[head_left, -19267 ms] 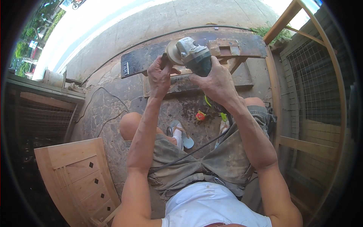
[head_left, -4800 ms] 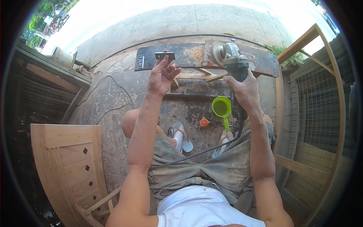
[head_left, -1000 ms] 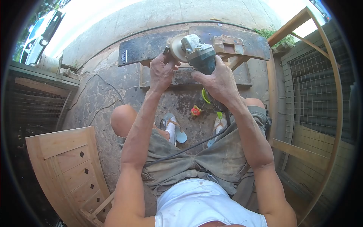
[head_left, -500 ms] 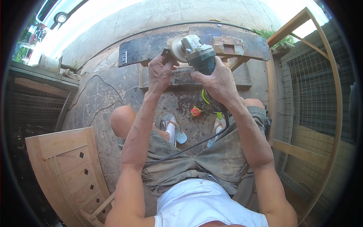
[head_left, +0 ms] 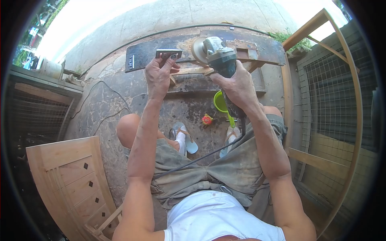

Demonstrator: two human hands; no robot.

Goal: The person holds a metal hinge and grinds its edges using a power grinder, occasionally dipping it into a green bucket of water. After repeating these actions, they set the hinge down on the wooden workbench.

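Observation:
My left hand pinches a small flat rectangular metal plate, dark with a bright edge, between thumb and fingers. Wrapped around the dark green body of an angle grinder is my right hand. The grinder's pale round disc faces left, with a gap between it and the plate. Both hands are over the near edge of a dark, worn bench. Just behind the grinder, a wooden block with a square opening lies on that bench.
A green dipper and a red-and-yellow object are on the stained floor below. The grinder's cord crosses my lap. A wooden frame stands at right, a carved wooden panel at left.
My left hand has moved left, away from the disc, and turned the metal plate so its broad face shows. The grinder has shifted slightly right in my right hand, uncovering more of the green dipper.

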